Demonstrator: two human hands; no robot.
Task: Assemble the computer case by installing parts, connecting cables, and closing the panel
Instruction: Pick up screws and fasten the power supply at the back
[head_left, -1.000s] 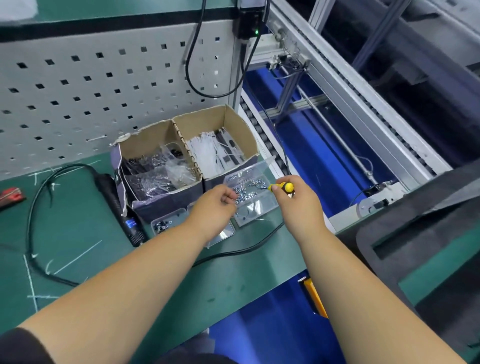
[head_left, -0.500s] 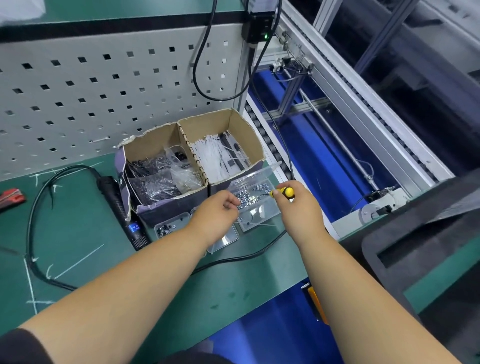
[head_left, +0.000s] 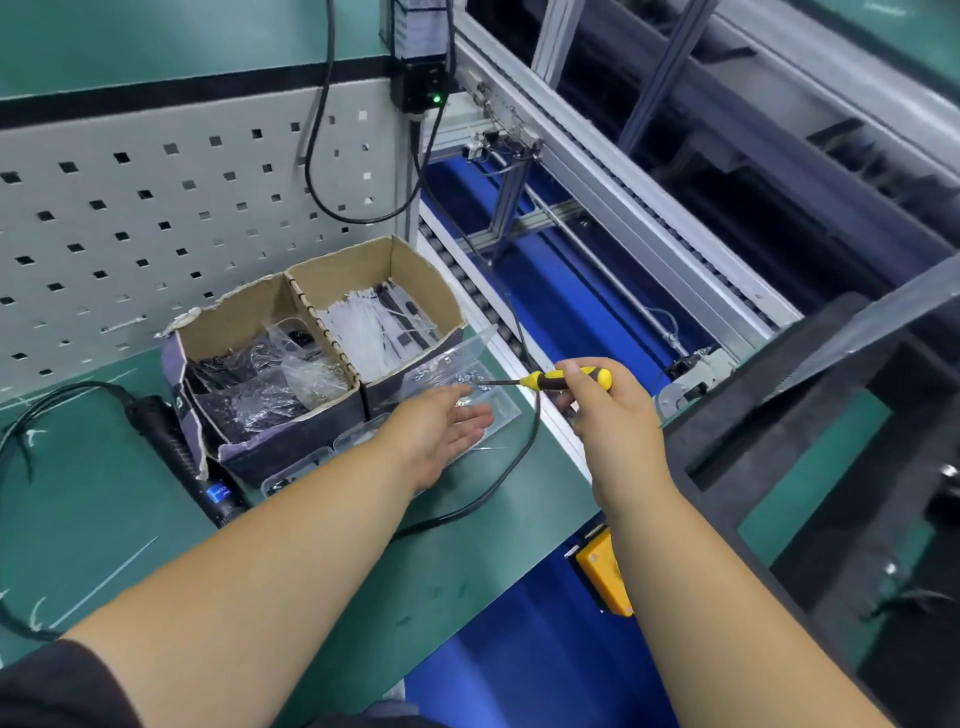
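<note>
A person's two bare forearms reach over a green matte table (head_left: 130, 519). The left hand (head_left: 441, 426), which a moment ago was pinched down into the screws, has now turned palm-up with fingers straight and spread, hovering over the clear plastic screw tray (head_left: 483, 389); whether a screw lies on the palm cannot be told. The right hand (head_left: 602, 410) has risen a little, its grip curled round the yellow-and-black handle of a small screwdriver (head_left: 566, 378), whose thin dark metal shaft now points left so the tip sits among the small shiny silver screws (head_left: 460, 375) in the tray. This looks like picking up a screw on the driver tip, likely ahead of fastening a part; no computer case is clearly in view. Just behind the tray stands a worn, rough-edged brown cardboard box (head_left: 291, 322) split in two: crinkled clear bags of dark hardware on the left, stiff white cable ties (head_left: 363, 332) on the right. A smooth black cable (head_left: 498, 467) curves past the tray. A grey perforated metal panel (head_left: 130, 218) rises behind, and dark moulded foam (head_left: 779, 441) lies to the right.
</note>
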